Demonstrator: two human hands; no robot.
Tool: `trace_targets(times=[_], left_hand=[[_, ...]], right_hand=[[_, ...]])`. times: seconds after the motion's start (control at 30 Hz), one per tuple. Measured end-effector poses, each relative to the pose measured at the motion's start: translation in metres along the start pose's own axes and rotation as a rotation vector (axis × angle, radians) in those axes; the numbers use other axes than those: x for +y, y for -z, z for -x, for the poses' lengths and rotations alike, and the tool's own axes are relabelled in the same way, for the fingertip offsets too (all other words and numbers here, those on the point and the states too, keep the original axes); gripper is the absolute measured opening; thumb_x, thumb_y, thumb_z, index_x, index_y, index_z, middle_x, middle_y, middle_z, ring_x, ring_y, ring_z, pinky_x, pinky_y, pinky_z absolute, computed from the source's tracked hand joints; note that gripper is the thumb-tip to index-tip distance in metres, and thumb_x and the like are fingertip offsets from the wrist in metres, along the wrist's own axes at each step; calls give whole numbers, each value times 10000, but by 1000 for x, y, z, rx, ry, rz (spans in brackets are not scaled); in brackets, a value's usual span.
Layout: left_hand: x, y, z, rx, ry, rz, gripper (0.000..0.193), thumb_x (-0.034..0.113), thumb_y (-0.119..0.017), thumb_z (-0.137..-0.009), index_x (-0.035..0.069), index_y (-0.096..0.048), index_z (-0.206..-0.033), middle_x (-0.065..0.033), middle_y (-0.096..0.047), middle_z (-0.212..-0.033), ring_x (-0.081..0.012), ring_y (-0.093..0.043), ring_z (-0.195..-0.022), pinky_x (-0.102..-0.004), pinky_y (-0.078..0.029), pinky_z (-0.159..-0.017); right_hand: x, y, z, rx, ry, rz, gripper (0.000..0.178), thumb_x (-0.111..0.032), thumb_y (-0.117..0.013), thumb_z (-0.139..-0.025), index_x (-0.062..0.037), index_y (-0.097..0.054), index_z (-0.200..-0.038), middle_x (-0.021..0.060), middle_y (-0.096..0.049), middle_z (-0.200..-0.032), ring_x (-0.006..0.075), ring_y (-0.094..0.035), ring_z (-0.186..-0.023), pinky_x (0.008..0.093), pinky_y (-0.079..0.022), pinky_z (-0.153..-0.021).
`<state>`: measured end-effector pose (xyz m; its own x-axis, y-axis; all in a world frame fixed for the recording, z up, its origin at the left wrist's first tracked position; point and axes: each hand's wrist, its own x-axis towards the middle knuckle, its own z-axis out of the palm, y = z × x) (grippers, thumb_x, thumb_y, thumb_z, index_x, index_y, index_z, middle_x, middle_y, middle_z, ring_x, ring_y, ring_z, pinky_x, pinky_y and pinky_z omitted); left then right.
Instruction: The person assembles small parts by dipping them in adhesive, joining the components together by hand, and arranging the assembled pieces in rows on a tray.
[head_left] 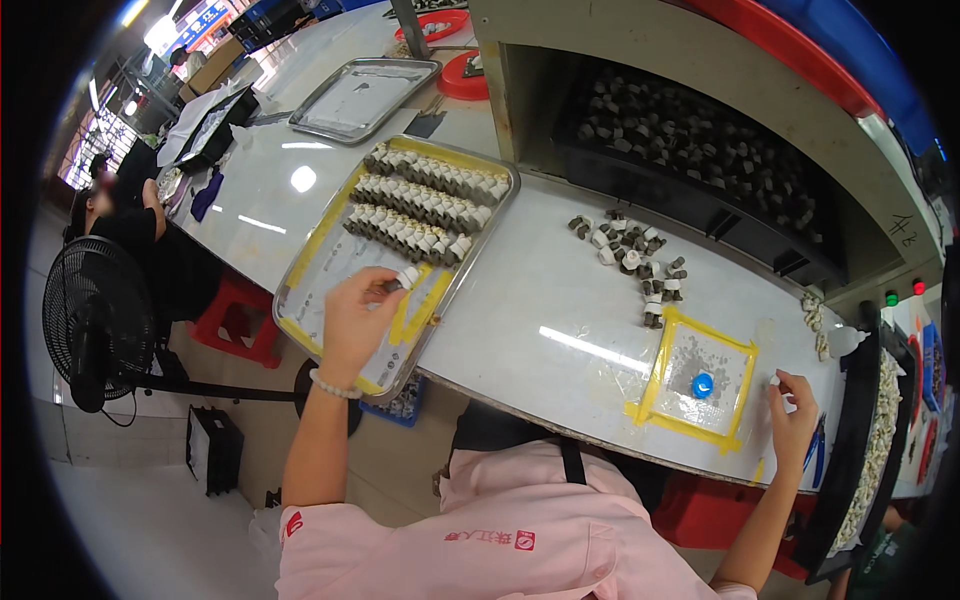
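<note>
- Over the near end of the metal tray (pixel 300 270): left hand (pixel 352 320) pinched shut on a small white-capped cylindrical part (pixel 406 277), just short of the three lined-up rows (pixel 425 203).
- At the yellow-taped square (pixel 700 375) (blue cap (pixel 703 384) inside): right hand (pixel 795 415), fingers loosely curled, grip unclear.
- Probably light, rigid, easy to fumble; best gripped round the sides.
- White top, darker body.
- Farther out on the surface (pixel 530 300): loose pile of like parts (pixel 635 262).

Left hand (pixel 355 318) reaches forward, fingers pinched together; right hand (pixel 795 415) rests lower at far right, fingers loosely curled.
</note>
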<state>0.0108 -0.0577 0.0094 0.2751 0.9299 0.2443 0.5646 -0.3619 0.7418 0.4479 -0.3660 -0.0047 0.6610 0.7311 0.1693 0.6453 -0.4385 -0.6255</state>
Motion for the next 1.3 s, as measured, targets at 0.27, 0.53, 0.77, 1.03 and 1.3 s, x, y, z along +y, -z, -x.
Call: trace_targets(times=[0.27, 0.53, 0.77, 1.03, 1.3], left_hand=[[-46, 34, -55, 277, -10, -297, 233, 62, -727, -734, 4, -646, -944, -109, -662, -740, -160, -626, -637, -282, -498, -603], [-103, 35, -102, 246, 1, -372, 204, 83, -710, -760, 16, -674, -949, -107, -691, -794, -147, -651, -680, -262, -500, -645], [-119, 41, -108, 108, -13, -258, 227, 127, -625, -839, -14, -665, -1013, -176, -686, -873, -242, -663, -771, -307, -507, -722], [37, -41, -34, 38, -408, -239, 361, 132, -666, -811, 13, -591, -1143, -161, -627, -1070, -328, -593, -982, -356, -459, -866], [144, -185, 31, -374, -439, 37, 363, 145, -735, -744, 2, -591, -1045, -155, -613, -919, -291, -603, -809, -363, -491, -699]], right_hand=[[0, 5, 1, -12, 71, 44, 209, 11, -604, -787, 35, -619, -995, 81, -588, -850, 172, -576, -767, 285, -449, -686], [-4, -2, 4, -6, 53, -16, 207, -20, -604, -798, 11, -624, -1002, 60, -604, -850, 148, -575, -755, 274, -410, -674], [-12, -1, 3, 0, -18, 2, 204, 24, -611, -770, 49, -629, -971, 104, -608, -838, 177, -590, -769, 267, -454, -691], [-20, -8, 4, 5, 62, -47, 231, 31, -633, -743, 42, -643, -974, 112, -621, -850, 203, -602, -775, 281, -473, -718], [-45, -12, 8, -59, 175, -140, 188, 9, -666, -726, 19, -659, -914, 120, -626, -840, 227, -614, -748, 301, -494, -679]])
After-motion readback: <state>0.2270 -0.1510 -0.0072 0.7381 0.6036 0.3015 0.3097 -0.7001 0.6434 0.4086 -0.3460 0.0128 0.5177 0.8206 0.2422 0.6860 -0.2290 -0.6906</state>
